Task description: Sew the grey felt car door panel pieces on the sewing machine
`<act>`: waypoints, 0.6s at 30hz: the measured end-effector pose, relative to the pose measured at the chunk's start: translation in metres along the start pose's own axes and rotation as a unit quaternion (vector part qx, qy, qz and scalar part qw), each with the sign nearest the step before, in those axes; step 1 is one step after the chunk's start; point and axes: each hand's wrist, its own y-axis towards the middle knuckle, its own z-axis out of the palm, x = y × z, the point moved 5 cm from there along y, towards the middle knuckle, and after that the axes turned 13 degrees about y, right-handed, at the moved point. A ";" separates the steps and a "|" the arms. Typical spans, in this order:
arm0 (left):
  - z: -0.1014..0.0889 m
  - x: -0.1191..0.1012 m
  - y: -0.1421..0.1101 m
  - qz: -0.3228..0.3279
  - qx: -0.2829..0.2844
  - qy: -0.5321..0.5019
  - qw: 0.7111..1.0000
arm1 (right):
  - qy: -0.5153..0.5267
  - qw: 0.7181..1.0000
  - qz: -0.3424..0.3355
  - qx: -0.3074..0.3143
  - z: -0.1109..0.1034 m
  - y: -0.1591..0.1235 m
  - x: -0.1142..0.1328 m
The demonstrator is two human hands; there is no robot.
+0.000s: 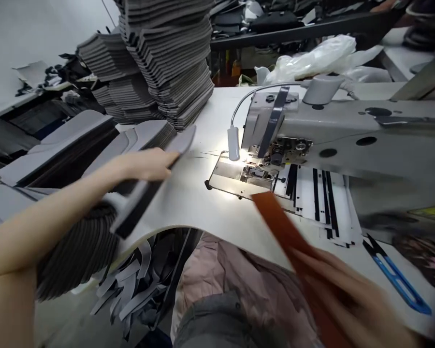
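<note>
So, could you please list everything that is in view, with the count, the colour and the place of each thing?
table: 1, white, across the middle
sewing machine: 1, off-white, right
lamp: 1, white, by the needle area
striped sheets: count unclear, white with black, below the machine arm
snips: 1, blue, lower right
stacked pieces: many, grey, left and back left
grey material: count unclear, between stacks and lamp
red-brown strip: 1, across the front edge
scraps: many, grey, below the table
plastic: count unclear, whitish, behind the machine
shelf: 1, dark, back, jumbled contents
clothing: pink and grey, bottom centre
left hand: 1, closed on the grey material
right hand: 1, blurred, at the red-brown strip
</note>
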 end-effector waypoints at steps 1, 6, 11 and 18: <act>0.008 -0.032 -0.003 0.045 0.028 0.002 0.999 | 0.026 0.999 0.009 0.023 0.021 0.011 -0.007; 0.057 -0.144 -0.013 0.202 0.068 -0.106 0.971 | 0.232 0.965 0.121 0.018 0.114 0.086 -0.043; 0.068 -0.161 0.004 0.236 0.067 -0.214 0.945 | 0.276 0.948 0.138 -0.085 0.134 0.107 -0.047; 0.032 -0.092 0.104 0.152 -0.223 -0.339 0.901 | 0.240 0.968 0.059 -0.052 0.142 0.102 -0.041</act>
